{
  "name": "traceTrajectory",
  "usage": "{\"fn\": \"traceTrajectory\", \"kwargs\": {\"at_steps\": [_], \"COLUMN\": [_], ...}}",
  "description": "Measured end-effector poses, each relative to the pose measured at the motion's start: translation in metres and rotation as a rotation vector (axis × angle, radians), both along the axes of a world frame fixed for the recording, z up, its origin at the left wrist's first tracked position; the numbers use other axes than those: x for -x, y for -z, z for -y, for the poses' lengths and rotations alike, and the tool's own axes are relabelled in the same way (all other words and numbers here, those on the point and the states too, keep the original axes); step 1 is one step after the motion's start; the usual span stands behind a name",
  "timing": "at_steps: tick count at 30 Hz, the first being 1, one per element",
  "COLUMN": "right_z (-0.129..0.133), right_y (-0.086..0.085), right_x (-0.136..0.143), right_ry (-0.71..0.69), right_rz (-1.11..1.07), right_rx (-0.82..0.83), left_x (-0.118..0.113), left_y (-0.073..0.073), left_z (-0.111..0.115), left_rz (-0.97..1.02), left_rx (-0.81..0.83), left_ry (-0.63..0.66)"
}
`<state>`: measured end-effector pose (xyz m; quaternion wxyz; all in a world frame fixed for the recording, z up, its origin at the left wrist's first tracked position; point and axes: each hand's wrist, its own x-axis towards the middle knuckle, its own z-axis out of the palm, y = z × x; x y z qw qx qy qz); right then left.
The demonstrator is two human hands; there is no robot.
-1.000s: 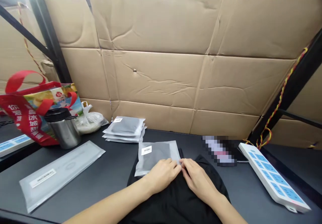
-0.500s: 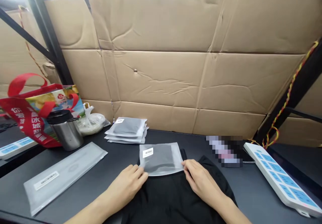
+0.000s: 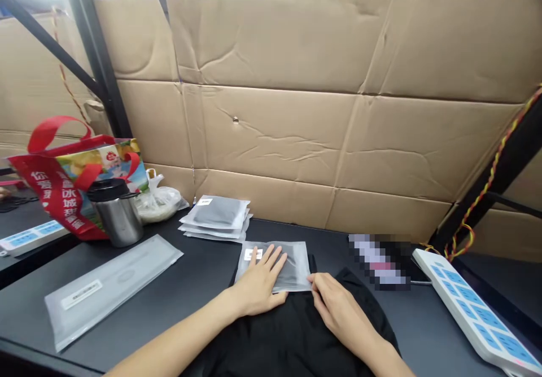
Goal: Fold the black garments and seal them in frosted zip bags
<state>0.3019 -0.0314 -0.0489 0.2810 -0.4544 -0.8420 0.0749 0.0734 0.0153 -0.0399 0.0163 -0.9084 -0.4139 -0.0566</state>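
Observation:
A frosted plastic bag (image 3: 296, 258) with a barcode label and something dark inside lies flat on a black cloth garment (image 3: 288, 337) at the front of the table. My left hand (image 3: 260, 284) rests on top of the bag with its fingers spread, partly covering the label. At the bag's lower right corner, my right hand (image 3: 336, 303) pinches the edge between thumb and fingers. Behind them sits a stack of several similar packed bags (image 3: 218, 216). A longer frosted bag (image 3: 114, 286) with a barcode label lies to the left.
At the left stand a steel tumbler (image 3: 116, 216), a red shopping bag (image 3: 63, 196) and a knotted white plastic bag (image 3: 158, 202). A white power strip (image 3: 478, 309) lies at the right, near a pixelated object (image 3: 381, 261). A cardboard panel (image 3: 271, 112) walls off the back.
My left hand has let go of the bag's left corner and moved onto its top, fingers now spread. My right hand stays at the right corner. The view has shifted slightly.

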Motion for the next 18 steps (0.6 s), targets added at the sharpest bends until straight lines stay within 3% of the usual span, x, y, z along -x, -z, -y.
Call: {"fn": "traceTrajectory", "kwargs": {"at_steps": [6,10,15,18], "right_z": [0.001,0.001,-0.003,0.0], "right_y": [0.0,0.004,0.016,0.018], "right_x": [0.0,-0.001,-0.005,-0.008], "right_ry": [0.013,0.034,0.153,0.148], "right_rz": [-0.023,-0.045,-0.023,0.031], "right_rx": [0.001,-0.007,-0.063,-0.033], "left_x": [0.0,-0.001,-0.004,-0.004], "left_y": [0.002,-0.006,-0.028,-0.029], "left_z": [0.002,-0.004,-0.034,-0.059], "left_rz": [-0.02,-0.037,0.022,0.031], "left_rx": [0.043,0.016,-0.112,-0.128], "left_ry": [-0.027,0.003,0.073,0.082]}}
